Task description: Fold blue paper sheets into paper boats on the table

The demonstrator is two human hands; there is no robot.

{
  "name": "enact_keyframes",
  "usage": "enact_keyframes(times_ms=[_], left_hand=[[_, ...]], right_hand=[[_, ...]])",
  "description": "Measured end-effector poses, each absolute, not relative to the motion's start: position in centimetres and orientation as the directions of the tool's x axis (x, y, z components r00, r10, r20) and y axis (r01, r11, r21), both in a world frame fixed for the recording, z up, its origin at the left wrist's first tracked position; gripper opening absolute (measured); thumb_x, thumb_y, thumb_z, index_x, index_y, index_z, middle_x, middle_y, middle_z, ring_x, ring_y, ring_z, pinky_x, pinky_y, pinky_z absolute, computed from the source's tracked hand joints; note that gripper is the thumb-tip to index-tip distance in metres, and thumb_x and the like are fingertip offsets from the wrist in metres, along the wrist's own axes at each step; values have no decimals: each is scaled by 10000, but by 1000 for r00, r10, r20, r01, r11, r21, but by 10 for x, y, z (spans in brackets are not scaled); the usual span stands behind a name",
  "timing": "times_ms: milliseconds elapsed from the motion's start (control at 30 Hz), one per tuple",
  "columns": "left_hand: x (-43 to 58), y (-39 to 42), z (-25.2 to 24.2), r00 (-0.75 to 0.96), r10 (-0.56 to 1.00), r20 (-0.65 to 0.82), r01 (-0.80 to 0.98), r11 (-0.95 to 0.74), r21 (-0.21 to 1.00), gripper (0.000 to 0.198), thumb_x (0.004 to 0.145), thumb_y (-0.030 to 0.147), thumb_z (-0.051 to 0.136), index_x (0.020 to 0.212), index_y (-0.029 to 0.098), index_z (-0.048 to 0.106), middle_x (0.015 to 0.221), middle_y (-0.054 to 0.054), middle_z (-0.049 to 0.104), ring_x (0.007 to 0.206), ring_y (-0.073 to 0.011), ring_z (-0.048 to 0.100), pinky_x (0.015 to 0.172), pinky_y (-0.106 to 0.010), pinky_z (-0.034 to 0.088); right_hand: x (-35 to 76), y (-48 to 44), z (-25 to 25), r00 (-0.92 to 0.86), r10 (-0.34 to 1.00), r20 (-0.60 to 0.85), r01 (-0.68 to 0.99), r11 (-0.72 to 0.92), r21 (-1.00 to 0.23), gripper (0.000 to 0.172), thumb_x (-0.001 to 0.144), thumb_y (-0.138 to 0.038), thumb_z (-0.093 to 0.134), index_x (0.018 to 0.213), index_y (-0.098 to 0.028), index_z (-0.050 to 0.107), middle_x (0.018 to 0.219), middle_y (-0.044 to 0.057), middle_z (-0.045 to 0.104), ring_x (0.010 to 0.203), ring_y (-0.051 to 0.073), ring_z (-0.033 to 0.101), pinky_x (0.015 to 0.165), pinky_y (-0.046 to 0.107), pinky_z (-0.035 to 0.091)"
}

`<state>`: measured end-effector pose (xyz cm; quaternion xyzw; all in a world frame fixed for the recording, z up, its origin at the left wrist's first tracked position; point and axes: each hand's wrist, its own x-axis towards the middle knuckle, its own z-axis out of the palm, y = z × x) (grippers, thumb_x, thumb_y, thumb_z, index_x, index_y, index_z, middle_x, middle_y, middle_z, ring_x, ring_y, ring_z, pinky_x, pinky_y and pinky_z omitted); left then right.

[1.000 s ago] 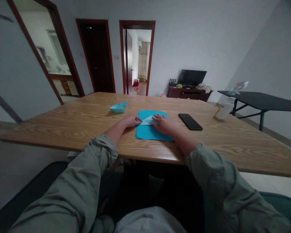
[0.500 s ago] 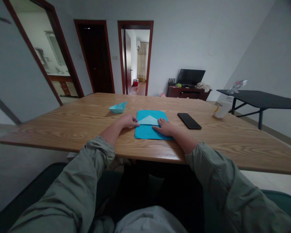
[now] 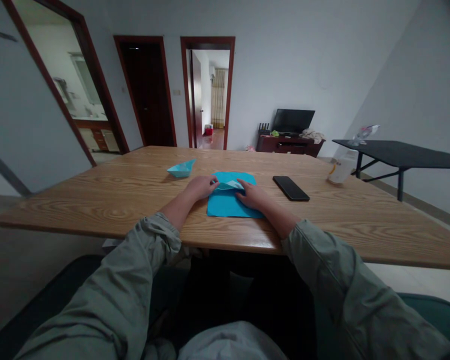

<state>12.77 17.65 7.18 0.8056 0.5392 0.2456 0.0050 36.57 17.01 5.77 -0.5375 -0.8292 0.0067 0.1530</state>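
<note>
1. Two-handed work in the head view: at the left end of the pale folded paper (image 3: 228,186), left hand (image 3: 202,187) with fingers drawn narrow, apparently pinching it.
2. At the right end, right hand (image 3: 253,194) with thumb and fingers parted a little; cannot tell whether pinching or merely steadying.
3. Between both hands, over the bright blue sheet (image 3: 230,207), paper and all; near edge seemingly raised, creases too small to read.
4. Judged by the grip, midway through a fold: probably lifting or parting a layer, not yet pressed flat.
5. Next, calls for keeping both ends level, matching the edges, then running a fingertip firmly along the crease.
6. Beyond the left hand, well apart from the paper, on the wooden table (image 3: 135,190): a boat-shaped folded paper (image 3: 181,169).
7. Right of the blue sheet, not touching: a black phone (image 3: 290,188).
</note>
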Motion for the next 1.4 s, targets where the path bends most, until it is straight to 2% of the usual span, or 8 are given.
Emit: enact_keyframes(times_ms=[167, 267, 333, 500, 700, 933, 1167, 1400], left_hand=[[139, 176, 77, 143, 885, 444, 660, -419, 623, 293, 850, 442, 579, 1002, 198, 637, 976, -72, 699, 724, -155, 662, 694, -273, 505], [148, 175, 86, -45, 961, 274, 302, -248, 921, 490, 871, 558, 504, 1228, 223, 480, 1044, -82, 683, 545, -111, 634, 559, -262, 519], [155, 173, 91, -62, 984, 165, 101, -159, 982, 521, 889, 593, 442, 1251, 218, 448, 1078, -101, 673, 524, -111, 636, 525, -269, 528], [180, 167, 89, 93, 983, 160, 50, -165, 985, 525, 824, 517, 616, 1217, 174, 552, 1182, -134, 637, 596, -132, 669, 526, -260, 542], [195, 167, 81, 83, 949, 305, 93, -312, 945, 628, 785, 468, 685, 1317, 176, 526, 1241, -133, 629, 757, -141, 673, 600, -234, 547], [192, 174, 78, 28, 936, 352, 92, -353, 931, 572, 762, 443, 711, 1228, 132, 598, 1213, -158, 649, 991, -216, 661, 749, -269, 550], [193, 170, 81, 36, 956, 291, -21, -291, 957, 532, 751, 435, 723, 1173, 131, 613, 1188, -151, 661, 1016, -244, 655, 694, -284, 560], [192, 175, 76, 43, 932, 360, 50, -362, 931, 460, 822, 360, 639, 1223, 143, 581, 1227, -135, 642, 1038, -226, 649, 743, -288, 564]], right_hand=[[366, 171, 61, -337, 894, 297, 893, 403, -199, 493, 964, -316, 349, 1445, -233, 418, 1332, 118, 579, 1153, 302, 579, 958, 396, 429], [363, 175, 64, -299, 886, 353, 857, 412, -309, 441, 962, -295, 343, 1358, -221, 522, 1200, 105, 660, 1050, 267, 620, 891, 343, 443], [361, 179, 67, -252, 878, 408, 815, 420, -400, 395, 952, -274, 344, 1232, -190, 609, 1069, 97, 698, 945, 238, 635, 812, 305, 449], [348, 184, 73, -162, 845, 510, 666, 475, -575, 369, 941, -318, 338, 909, -137, 658, 866, 85, 688, 797, 201, 599, 729, 282, 436], [335, 178, 69, -289, 735, 613, 428, 672, -604, 440, 967, -432, 299, 949, -164, 648, 958, 81, 691, 893, 206, 607, 819, 303, 439], [335, 172, 69, -310, 722, 618, 482, 680, -553, 404, 969, -421, 324, 977, -171, 641, 961, 89, 698, 881, 221, 616, 815, 321, 452], [334, 168, 71, -298, 706, 642, 476, 693, -542, 376, 967, -395, 360, 1134, -188, 626, 1082, 89, 691, 977, 231, 623, 864, 338, 465], [333, 162, 76, -296, 761, 577, 566, 627, -536, 424, 972, -303, 319, 1315, -204, 548, 1189, 65, 668, 1075, 210, 611, 931, 321, 454]])
